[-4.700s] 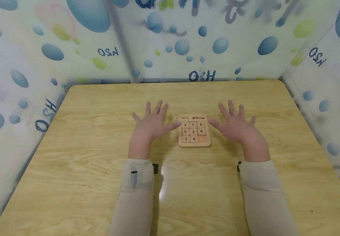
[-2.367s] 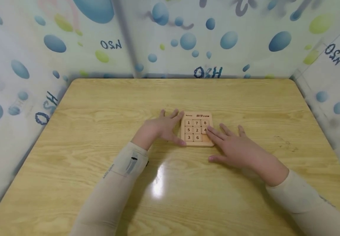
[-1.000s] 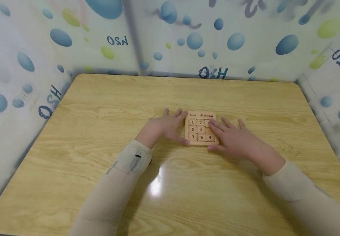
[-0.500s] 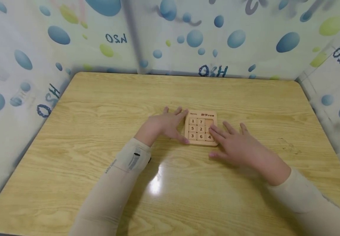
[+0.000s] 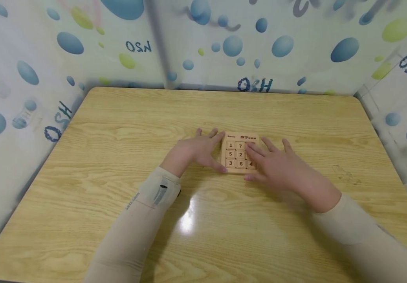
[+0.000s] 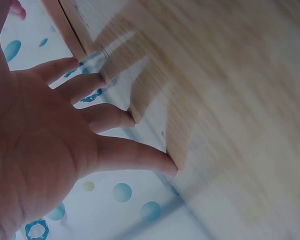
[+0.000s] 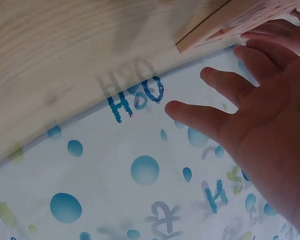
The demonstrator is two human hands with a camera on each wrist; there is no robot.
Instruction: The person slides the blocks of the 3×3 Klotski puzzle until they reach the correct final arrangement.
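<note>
A small wooden sliding number puzzle [image 5: 242, 171] lies flat on the table; its edge [image 7: 205, 35] also shows in the right wrist view. Tiles 1, 7, 5, 2, 3, 6 and 4 can be read. My left hand [image 5: 196, 153] touches the puzzle's left side, index finger by the upper corner and thumb by the lower one. In the left wrist view that hand's fingers [image 6: 140, 152] are straight and spread. My right hand [image 5: 283, 167] reaches over the right column with straight fingers, fingertips near the upper right slot. They hide that slot and most of the tile below it.
The wood-grain table [image 5: 118, 125] surrounds the puzzle and bears a bright reflection [image 5: 187, 220]. A bubble-patterned wall covering [image 5: 210, 47] rises behind the table's back edge and on both sides.
Both hands came to the puzzle. Tile 4 slid down to the lower right corner, then tile 8's upper right slot emptied. My right fingertips have since moved back up; the left hand stays put.
</note>
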